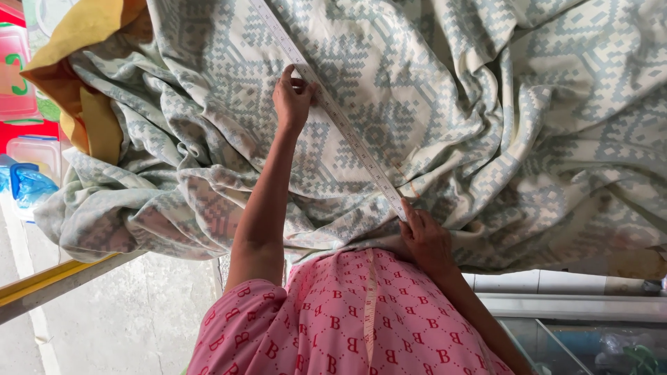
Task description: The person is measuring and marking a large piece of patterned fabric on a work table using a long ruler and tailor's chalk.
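Observation:
A large cream cloth (445,90) with a pale grey-green geometric pattern lies crumpled over the table. A long clear ruler (333,114) runs diagonally across it from top left to lower right. My left hand (292,97) presses the ruler's upper part onto the cloth with fingers and thumb. My right hand (425,239) holds down the ruler's near end at the cloth's front edge. A tape measure (370,305) hangs down the front of my pink patterned top.
A yellow cloth (83,42) bunches at the table's left end. Red and clear plastic containers (21,83) stand at far left, with a blue bag (31,187) below. A glass-topped case (577,326) sits at lower right, bare concrete floor (125,312) at lower left.

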